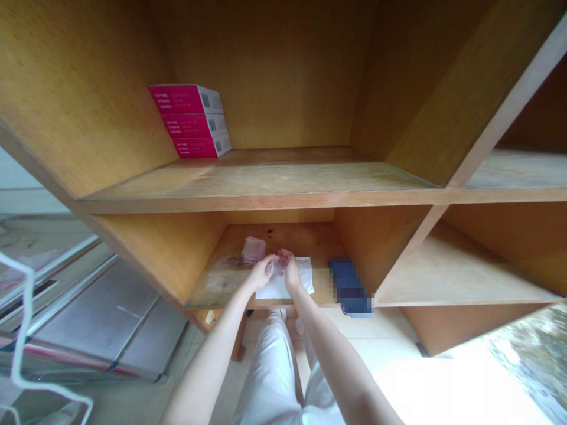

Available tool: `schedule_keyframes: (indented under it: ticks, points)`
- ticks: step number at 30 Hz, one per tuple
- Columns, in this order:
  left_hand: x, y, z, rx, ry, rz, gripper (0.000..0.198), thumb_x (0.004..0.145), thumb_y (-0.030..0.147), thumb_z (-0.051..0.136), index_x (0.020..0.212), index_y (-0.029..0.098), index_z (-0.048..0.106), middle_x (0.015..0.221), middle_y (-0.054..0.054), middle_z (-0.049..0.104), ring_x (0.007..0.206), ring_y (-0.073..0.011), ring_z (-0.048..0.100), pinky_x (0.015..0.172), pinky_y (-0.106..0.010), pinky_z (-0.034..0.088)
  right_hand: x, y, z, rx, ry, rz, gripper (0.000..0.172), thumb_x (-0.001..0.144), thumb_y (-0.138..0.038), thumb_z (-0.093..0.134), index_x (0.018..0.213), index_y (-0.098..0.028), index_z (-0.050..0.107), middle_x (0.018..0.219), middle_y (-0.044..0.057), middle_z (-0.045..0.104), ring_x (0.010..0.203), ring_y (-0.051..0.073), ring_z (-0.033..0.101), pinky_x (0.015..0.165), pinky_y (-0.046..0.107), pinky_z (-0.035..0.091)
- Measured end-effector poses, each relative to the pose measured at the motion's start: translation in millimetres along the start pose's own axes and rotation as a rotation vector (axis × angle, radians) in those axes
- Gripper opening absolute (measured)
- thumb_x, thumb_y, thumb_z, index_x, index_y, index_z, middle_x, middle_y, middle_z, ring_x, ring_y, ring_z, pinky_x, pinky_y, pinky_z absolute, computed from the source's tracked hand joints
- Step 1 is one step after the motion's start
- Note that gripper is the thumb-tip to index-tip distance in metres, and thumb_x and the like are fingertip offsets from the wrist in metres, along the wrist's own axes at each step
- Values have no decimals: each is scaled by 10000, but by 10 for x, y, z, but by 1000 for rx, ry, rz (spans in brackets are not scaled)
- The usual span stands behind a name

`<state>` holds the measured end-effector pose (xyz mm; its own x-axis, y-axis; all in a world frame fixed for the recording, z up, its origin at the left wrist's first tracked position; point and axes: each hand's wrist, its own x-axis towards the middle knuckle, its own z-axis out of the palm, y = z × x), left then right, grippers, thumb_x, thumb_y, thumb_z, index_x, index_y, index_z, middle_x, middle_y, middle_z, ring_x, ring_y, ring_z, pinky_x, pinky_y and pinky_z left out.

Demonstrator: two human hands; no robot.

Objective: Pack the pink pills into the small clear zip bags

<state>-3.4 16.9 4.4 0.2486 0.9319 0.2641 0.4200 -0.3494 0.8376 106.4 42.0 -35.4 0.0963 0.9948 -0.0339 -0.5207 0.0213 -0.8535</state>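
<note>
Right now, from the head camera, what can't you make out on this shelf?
Head view only:
- The pinched item between the left hand and right hand: the fingers hide most of it.
- The blue object: pixelated, so its kind can't be told.
- The pink boxes: their print is too small to read.
- The packet: too blurred to see what's inside.

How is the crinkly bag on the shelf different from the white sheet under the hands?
The crinkly bag is see-through and bunched; the white sheet lies flat. The bag looks smaller than the sheet. The bag lies farther back; the sheet lies near the front edge, under the left hand and right hand, which pinch a plastic piece. Both rest on the same wooden shelf.
</note>
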Motion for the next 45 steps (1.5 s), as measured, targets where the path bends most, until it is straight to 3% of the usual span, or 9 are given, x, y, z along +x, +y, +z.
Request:
schedule_keyframes:
  ticks: [5, 13, 22, 30, 35, 39, 42, 45]
  points:
    - [15, 124, -51, 46, -131, 14, 312, 654, 146, 582, 961, 198, 557, 987, -69, 614, 913, -198, 568, 853, -333, 418, -19, -37, 31, 70, 15, -1, 287, 740, -313, 387, 881, -181, 598, 947, 36, 652, 905, 167, 577, 810, 298, 421]
    - [-41, 164, -99, 49, -138, 4, 411, 608, 98, 606, 998, 194, 519, 1029, -75, 577, 1002, -212, 520, 919, -364, 362, -42, -79, 51, 70, 16, -15, 260, 734, -274, 380, 844, -193, 601, 916, 34, 656, 886, 170, 585, 834, 323, 414]
    - [-136, 7, -58, -321, 13, -77, 467, 686, 264, 627, 1120, 165, 485, 1206, -110, 513, 1127, -216, 462, 990, -388, 307, -69, -115, 42, 44, -5, -52, 273, 743, -288, 376, 857, -185, 602, 915, 40, 657, 882, 177, 584, 827, 320, 415]
    - [-176, -170, 40, -679, 172, -187, 485, 649, 249, 666, 1108, 174, 529, 1208, -101, 528, 1114, -238, 476, 964, -398, 330, -48, -51, 6, -40, -33, -104, 293, 766, -303, 358, 903, -178, 585, 960, 49, 640, 920, 172, 572, 842, 315, 407]
    - [-168, -238, 21, -766, 155, -184, 424, 657, 214, 662, 1066, 166, 563, 1189, -105, 541, 1087, -230, 494, 955, -379, 322, -55, -84, 53, -116, -60, -165, 275, 758, -230, 349, 928, -183, 560, 981, 51, 622, 935, 163, 567, 850, 312, 412]
    - [-172, -237, 0, -830, 135, -197, 405, 638, 192, 676, 1031, 174, 583, 1204, -102, 531, 1080, -227, 500, 948, -371, 320, -19, -144, 74, -297, -38, -270, 266, 714, -146, 367, 912, -178, 541, 976, 62, 601, 917, 157, 561, 833, 302, 420]
    - [-178, -222, -5, -838, 139, -195, 408, 637, 188, 678, 1033, 175, 583, 1209, -101, 527, 1071, -223, 506, 941, -364, 324, 4, -217, 11, -583, -40, -378, 271, 670, -83, 403, 888, -162, 545, 920, 74, 586, 864, 163, 547, 796, 300, 422]
    - [-184, -194, -9, -843, 139, -198, 392, 646, 186, 673, 1027, 170, 581, 1217, -98, 520, 1045, -214, 520, 925, -348, 340, -7, -310, -88, -915, -99, -494, 173, 638, -69, 490, 757, -158, 580, 817, 67, 573, 827, 185, 516, 768, 307, 404]
